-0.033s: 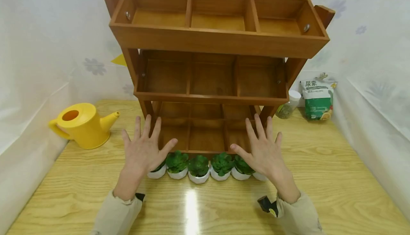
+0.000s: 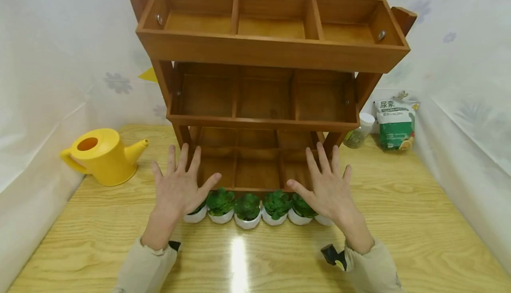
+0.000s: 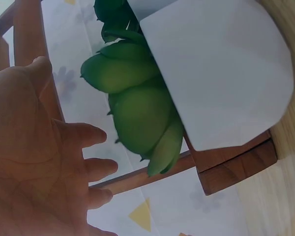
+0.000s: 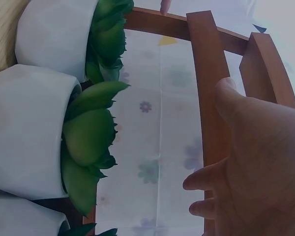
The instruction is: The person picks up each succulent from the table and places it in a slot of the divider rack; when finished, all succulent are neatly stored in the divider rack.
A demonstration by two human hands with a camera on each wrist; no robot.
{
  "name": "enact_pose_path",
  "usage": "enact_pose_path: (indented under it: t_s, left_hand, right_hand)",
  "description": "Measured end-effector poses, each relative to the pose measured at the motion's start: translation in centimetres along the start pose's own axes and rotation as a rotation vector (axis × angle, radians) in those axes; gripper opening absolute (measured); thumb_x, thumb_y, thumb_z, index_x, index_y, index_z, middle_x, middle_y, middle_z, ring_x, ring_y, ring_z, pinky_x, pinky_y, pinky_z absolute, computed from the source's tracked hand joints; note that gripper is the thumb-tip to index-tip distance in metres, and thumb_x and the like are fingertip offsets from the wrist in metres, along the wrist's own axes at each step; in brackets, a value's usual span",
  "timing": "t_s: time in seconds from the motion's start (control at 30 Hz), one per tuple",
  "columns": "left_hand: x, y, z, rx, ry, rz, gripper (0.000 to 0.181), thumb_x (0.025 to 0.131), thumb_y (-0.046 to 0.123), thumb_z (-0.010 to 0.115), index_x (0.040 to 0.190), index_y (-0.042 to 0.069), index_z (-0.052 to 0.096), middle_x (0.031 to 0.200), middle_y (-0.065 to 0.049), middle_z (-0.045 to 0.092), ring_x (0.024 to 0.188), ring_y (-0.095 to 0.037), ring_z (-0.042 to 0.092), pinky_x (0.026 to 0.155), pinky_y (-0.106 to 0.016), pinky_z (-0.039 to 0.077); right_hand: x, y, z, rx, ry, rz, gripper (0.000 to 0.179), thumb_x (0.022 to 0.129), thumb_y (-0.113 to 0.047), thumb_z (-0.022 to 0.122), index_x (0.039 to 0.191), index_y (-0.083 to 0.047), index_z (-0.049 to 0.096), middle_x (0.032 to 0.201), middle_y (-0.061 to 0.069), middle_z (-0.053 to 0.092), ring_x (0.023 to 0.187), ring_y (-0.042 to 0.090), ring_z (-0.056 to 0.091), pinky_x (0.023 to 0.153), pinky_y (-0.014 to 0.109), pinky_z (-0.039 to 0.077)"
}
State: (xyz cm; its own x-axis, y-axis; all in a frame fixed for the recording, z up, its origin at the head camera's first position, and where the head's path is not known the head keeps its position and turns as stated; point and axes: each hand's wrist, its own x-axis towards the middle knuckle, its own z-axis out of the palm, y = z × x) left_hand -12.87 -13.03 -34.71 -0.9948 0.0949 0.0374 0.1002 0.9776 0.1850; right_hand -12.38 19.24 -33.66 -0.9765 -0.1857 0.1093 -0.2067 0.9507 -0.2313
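Note:
With fingers spread, my left hand [image 2: 177, 188] hovers above the left end of a row of potted succulents [image 2: 247, 211]. My right hand [image 2: 329, 191] is spread the same way over the row's right end, partly hiding the pots there. Neither hand holds anything. Behind the row stands a brown wooden tiered shelf [image 2: 271, 53] with divided compartments. In the left wrist view a white faceted pot [image 3: 221, 73] with a green succulent [image 3: 142, 113] is beside the left palm. The right wrist view shows several white pots [image 4: 29, 130] left of the right hand.
A yellow watering can [image 2: 108, 157] stands on the wooden table [image 2: 399, 222] to the left. At the back right are a clear jar with a white lid [image 2: 361, 131] and a green-and-white bag [image 2: 396, 123]. Pale floral sheeting [image 2: 459, 62] surrounds the table.

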Motion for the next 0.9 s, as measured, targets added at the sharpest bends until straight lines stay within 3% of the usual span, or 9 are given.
enact_pose_path:
  t_s: [0.37, 0.5, 0.6, 0.73, 0.8, 0.9]
  left_hand:
    - [0.1, 0.0, 0.0, -0.025, 0.004, -0.013, 0.092, 0.089, 0.075, 0.026, 0.155, 0.012, 0.016, 0.158, -0.022, 0.007, 0.143, -0.044, -0.01, 0.103, -0.074, -0.003]
    - [0.6, -1.0, -0.1, -0.064, 0.015, -0.045, 0.092, 0.091, 0.073, 0.024, 0.154, 0.007, 0.014, 0.156, -0.028, 0.007, 0.139, -0.052, -0.008, 0.101, -0.077, 0.003]
    - [1.2, -2.4, -0.5, -0.092, 0.06, -0.088, 0.092, 0.094, 0.068, 0.028, 0.152, -0.001, 0.014, 0.151, -0.035, 0.013, 0.135, -0.06, 0.006, 0.099, -0.076, 0.015]
    - [2.5, -4.6, -1.1, -0.245, 0.108, -0.107, 0.09, 0.097, 0.059, 0.036, 0.15, -0.009, 0.008, 0.147, -0.04, 0.017, 0.13, -0.061, 0.021, 0.099, -0.071, 0.027]
    - [3.3, -5.5, -1.3, -0.371, 0.125, -0.073, 0.089, 0.098, 0.055, 0.039, 0.15, -0.009, 0.004, 0.148, -0.039, 0.018, 0.13, -0.059, 0.025, 0.1, -0.069, 0.029]
    - [4.4, -6.3, -1.2, -0.571, 0.142, 0.001, 0.084, 0.099, 0.047, 0.045, 0.153, 0.0, 0.002, 0.15, -0.034, 0.019, 0.131, -0.054, 0.03, 0.102, -0.064, 0.031]
  right_hand:
    - [-0.3, 0.5, -0.3, 0.026, 0.004, -0.005, 0.094, 0.087, -0.067, 0.05, 0.154, -0.008, 0.018, 0.159, 0.02, 0.004, 0.141, 0.047, -0.011, 0.098, 0.08, 0.004]
    - [-0.2, 1.0, -1.0, 0.044, -0.003, -0.002, 0.097, 0.084, -0.062, 0.061, 0.153, -0.006, 0.02, 0.157, 0.024, 0.007, 0.14, 0.051, -0.01, 0.097, 0.08, 0.006]
    - [-0.1, 1.5, -1.5, 0.084, 0.016, -0.005, 0.097, 0.083, -0.052, 0.068, 0.152, -0.003, 0.021, 0.154, 0.029, 0.014, 0.138, 0.057, -0.002, 0.096, 0.08, 0.01]
    - [-0.2, 2.2, -1.9, 0.179, 0.067, -0.023, 0.09, 0.085, -0.04, 0.071, 0.15, 0.001, 0.025, 0.147, 0.032, 0.027, 0.134, 0.057, 0.02, 0.099, 0.073, 0.022]
    - [-0.6, 2.6, -1.9, 0.231, 0.071, -0.029, 0.086, 0.087, -0.038, 0.071, 0.149, 0.002, 0.026, 0.144, 0.032, 0.032, 0.131, 0.052, 0.029, 0.1, 0.068, 0.029]
    - [-1.5, 3.5, -1.9, 0.292, 0.068, -0.014, 0.081, 0.088, -0.037, 0.069, 0.147, 0.003, 0.03, 0.142, 0.031, 0.037, 0.128, 0.048, 0.037, 0.1, 0.063, 0.034]
